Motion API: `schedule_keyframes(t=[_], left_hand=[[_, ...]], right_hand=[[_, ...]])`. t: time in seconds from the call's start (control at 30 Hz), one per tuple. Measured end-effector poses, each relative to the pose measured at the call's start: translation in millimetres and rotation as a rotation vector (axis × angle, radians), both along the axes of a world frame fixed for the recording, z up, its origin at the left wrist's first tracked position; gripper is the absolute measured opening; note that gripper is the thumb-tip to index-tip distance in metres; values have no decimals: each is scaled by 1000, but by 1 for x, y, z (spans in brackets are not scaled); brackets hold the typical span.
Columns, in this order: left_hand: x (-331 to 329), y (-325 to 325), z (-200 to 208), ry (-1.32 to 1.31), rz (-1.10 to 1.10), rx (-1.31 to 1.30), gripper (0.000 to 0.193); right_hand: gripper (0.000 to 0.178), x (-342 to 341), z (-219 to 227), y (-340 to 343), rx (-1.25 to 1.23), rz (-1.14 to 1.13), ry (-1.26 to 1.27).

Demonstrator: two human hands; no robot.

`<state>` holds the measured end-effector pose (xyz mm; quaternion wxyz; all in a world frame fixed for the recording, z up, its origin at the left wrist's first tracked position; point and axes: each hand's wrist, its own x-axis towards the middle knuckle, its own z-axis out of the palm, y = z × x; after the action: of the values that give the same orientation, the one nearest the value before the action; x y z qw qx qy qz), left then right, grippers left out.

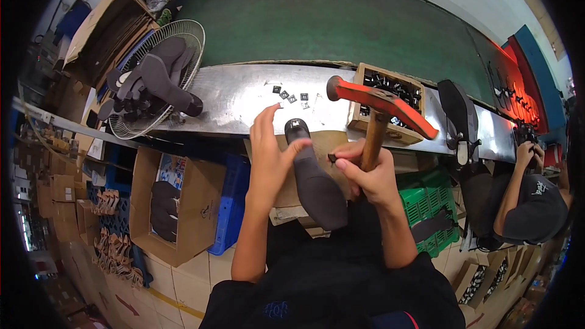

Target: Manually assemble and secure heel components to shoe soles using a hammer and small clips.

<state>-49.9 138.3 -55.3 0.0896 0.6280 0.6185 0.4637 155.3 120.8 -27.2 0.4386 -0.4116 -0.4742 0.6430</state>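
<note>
A dark grey shoe point(317, 186) lies sole up in front of me, its heel pointing away and a pale spot on the heel end. My left hand point(268, 155) is open beside it, fingers stretched and thumb over the sole near the heel; whether the thumb presses on it I cannot tell. My right hand point(378, 176) grips the wooden handle of a hammer point(384, 102) with an orange head. Thumb and forefinger of that hand also pinch a small black piece point(332, 158). Beyond my left fingertips, several small black square pieces point(291, 98) are scattered on the metal bench point(234, 94).
A wooden box point(359, 123) of small black parts stands behind the hammer. Left is a wire basket point(198, 39) of dark shoes; more shoes point(460, 113) lie right. A green belt point(274, 24) runs behind. Below are a cardboard box point(201, 207) and green crate point(436, 192). Another person point(533, 207) works at right.
</note>
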Motion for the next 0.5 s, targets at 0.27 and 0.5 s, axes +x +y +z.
schedule_keyframes(t=[0.27,0.5], left_hand=[[-8,-2,-26,48,-234,34,21],[-5,-24,-45,-73,-260,-18,27]], right_hand=[[22,-17,-9,36,202,130,-289],[24,-22,-35,41,521,199,-469]])
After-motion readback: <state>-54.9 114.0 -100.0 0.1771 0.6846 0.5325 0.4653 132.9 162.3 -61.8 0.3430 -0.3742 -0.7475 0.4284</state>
